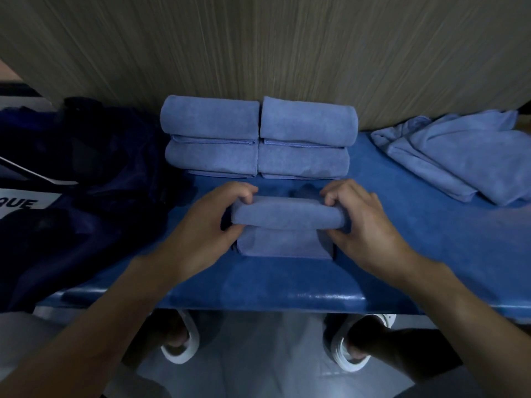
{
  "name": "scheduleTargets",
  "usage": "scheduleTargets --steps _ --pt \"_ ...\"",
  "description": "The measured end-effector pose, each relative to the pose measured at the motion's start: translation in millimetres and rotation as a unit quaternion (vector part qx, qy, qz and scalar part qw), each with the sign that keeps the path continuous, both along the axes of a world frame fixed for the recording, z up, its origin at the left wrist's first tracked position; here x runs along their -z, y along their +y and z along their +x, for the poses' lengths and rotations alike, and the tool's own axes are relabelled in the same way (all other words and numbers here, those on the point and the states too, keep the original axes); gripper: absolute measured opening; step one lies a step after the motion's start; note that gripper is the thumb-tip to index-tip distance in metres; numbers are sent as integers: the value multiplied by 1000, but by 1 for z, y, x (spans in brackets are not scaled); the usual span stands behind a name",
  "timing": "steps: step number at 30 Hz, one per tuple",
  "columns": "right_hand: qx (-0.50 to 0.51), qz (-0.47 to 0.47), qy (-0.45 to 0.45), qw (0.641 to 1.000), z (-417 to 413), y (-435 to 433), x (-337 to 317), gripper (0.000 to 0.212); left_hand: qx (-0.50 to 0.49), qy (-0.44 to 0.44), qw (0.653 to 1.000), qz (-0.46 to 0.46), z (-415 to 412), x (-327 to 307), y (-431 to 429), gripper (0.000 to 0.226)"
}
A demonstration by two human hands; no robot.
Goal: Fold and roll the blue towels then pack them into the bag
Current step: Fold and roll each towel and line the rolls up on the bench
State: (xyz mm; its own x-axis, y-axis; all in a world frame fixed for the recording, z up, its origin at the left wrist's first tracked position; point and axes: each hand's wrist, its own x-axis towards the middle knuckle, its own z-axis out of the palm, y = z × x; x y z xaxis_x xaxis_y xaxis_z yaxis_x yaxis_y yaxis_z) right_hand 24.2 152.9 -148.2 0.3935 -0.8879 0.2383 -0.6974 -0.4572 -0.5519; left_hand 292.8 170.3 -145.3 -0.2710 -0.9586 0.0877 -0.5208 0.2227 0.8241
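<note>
A blue towel (287,216) lies partly rolled on the blue padded bench (402,248), its flat unrolled end pointing toward me. My left hand (209,222) grips the roll's left end, fingers curled over the top. At the right end, my right hand (365,219) grips the roll the same way. Behind it, several rolled blue towels (258,136) sit stacked against the wall in two columns. A dark navy bag (86,179) lies slumped at the left.
A loose heap of unfolded blue towels (459,153) lies at the back right of the bench. A wood-grain wall (258,47) stands right behind the bench. My feet in white sandals (181,340) show on the floor below the bench's front edge.
</note>
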Motion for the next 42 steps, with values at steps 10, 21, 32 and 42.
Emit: scheduleTargets --steps 10,21,32,42 --pt "-55 60 26 996 -14 17 3 50 99 -113 988 -45 8 10 6 47" --pt "-2 129 -45 991 -18 31 7 22 79 -106 989 -73 0 16 18 25" --pt "82 215 -98 968 4 28 -5 41 42 -242 953 -179 2 -5 24 41" --pt "148 229 -115 955 82 10 -13 46 3 -416 900 -134 11 -17 52 55"
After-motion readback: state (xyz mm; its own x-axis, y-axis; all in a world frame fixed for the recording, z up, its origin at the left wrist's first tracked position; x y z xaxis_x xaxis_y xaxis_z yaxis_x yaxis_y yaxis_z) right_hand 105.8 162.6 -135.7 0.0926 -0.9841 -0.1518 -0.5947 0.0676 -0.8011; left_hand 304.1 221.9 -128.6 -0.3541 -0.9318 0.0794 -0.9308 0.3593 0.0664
